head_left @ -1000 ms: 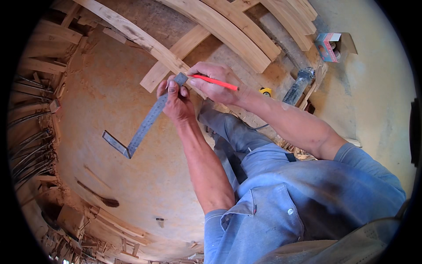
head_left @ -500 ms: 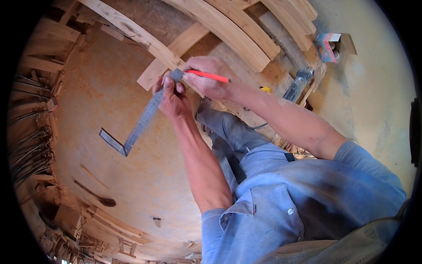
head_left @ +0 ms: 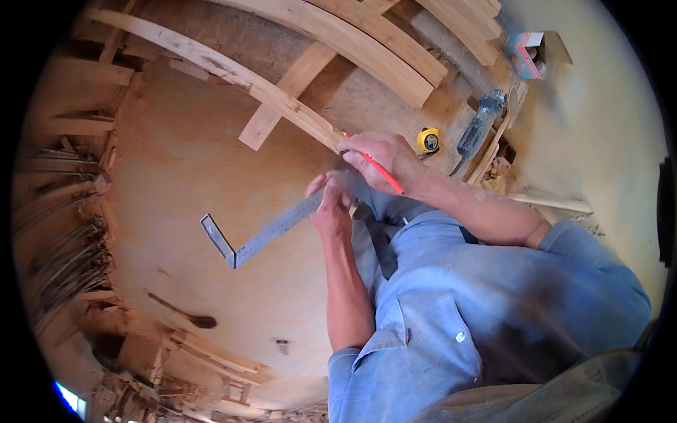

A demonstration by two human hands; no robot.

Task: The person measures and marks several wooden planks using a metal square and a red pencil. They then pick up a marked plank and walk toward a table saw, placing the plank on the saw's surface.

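My left hand (head_left: 331, 204) grips a metal try square (head_left: 278, 224) near the far end of its blade, with the short stock pointing off to the left. A red pencil (head_left: 382, 173) is held in my right hand (head_left: 386, 156), its tip at the end of a long curved wooden board (head_left: 282, 102). The right hand's fingers rest close to that board end, or on it. The left hand sits just below the board end, and the square's near end is blurred there. A crossing plank (head_left: 293, 90) lies under the board.
More curved boards (head_left: 381, 53) lie at the far side. To the right are a yellow tape measure (head_left: 428, 139), a dusty power tool (head_left: 481, 125) and an open cardboard box (head_left: 525, 56). A brush (head_left: 201, 321) lies on the floor at left, with wood pieces stacked along the wall.
Both hands have moved right and nearer to me, along to the board's end. The square has come down with the left hand, away from the board's face. The tape measure now shows fully.
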